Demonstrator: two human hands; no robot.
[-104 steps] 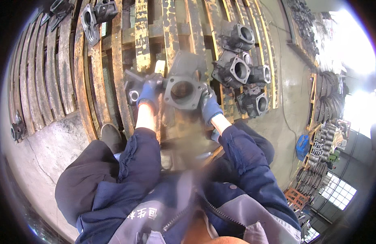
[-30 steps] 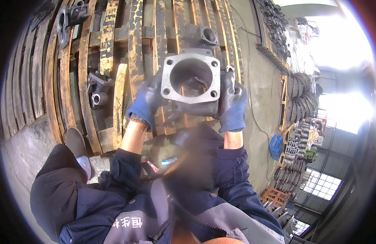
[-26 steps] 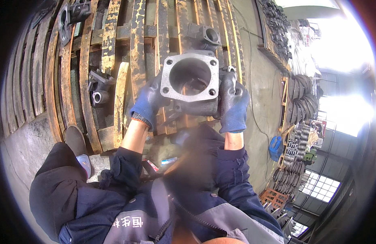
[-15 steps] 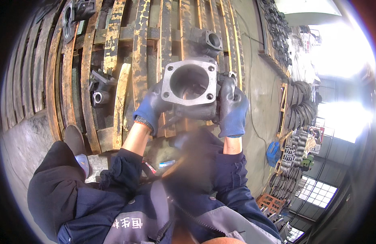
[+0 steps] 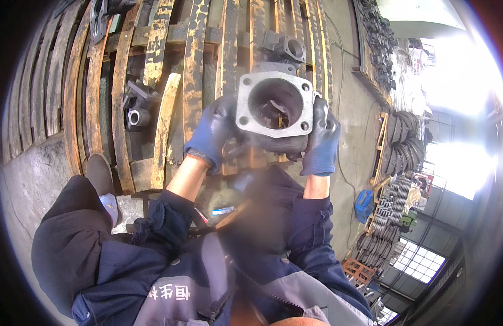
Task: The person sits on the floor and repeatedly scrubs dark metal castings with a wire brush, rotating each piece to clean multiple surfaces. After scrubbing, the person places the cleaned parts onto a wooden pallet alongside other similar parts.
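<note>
Both gloved hands grip a dark cast metal housing [image 5: 275, 142] above the wooden pallet. Its square, pale machined flange faces up, with a large round bore and a bolt hole at each corner. My left hand [image 5: 213, 127], in a blue and black glove, is closed on the housing's left side. On the opposite side, my right hand [image 5: 323, 138] is wrapped round its edge, with the thumb on top. Parts of the fingers are hidden behind the casting. Just beyond it, a smaller casting with a round opening [image 5: 295, 49] rests on the slats.
Under the housing lies a slatted wooden pallet [image 5: 194, 70] with gaps between boards. Another casting [image 5: 136, 115] sits on it at left, beside a loose wood strip [image 5: 167, 125]. A blue container [image 5: 364, 205] stands on the floor at right, near stacked metal parts [image 5: 390, 204].
The housing has shifted right and tilted slightly, so more shows through its bore. Both hands moved with it and kept their grip. The whole view has shifted a little too.
</note>
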